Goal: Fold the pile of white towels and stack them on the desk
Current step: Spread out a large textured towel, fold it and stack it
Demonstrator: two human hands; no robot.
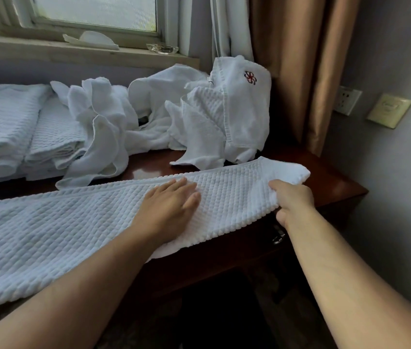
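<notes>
Dark reddish wood makes up the desk (330, 182), which stands under a window (93, 11) with a tan curtain (300, 71) hanging at its right. A long waffle-weave towel (61, 230) lies stretched along the desk's front, running from the lower left up to the right corner, its near edge overhanging the desk front.

The left hand (171, 202) lies flat on the towel's middle, fingers straight and together, palm pressing the cloth down. The right hand (292, 200) grips the same towel near its right end: its fingers curl round the near edge, with the cloth pinched between what lies on top and what is tucked beneath. The short span of towel between the two hands is raised slightly toward the right grip.

Behind the towel, against the wall, sits the pile of crumpled towels (154, 114); one at its right bears a red emblem (250, 78). To the left of it, a stack of folded towels (5, 127) rests on the desk.

On the sill stands a glass dish (162, 48). A wall socket (347, 99) and a brass plate (389, 110) are mounted on the right wall.
</notes>
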